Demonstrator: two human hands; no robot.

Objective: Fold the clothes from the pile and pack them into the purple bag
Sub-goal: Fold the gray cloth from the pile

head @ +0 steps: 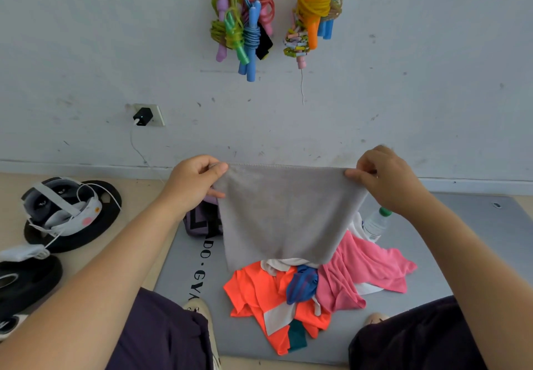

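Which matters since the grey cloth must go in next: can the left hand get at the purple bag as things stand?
Probably not yet: the left hand pinches the grey cloth, which hangs over part of the purple bag just below it.

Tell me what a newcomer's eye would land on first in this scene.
First, the grey cloth held up at centre, its top corners pinched by the left hand and the right hand. Below it, a bright pile on the grey mat: an orange shirt beside a pink garment. High on the wall hang bundles of colourful jump ropes.
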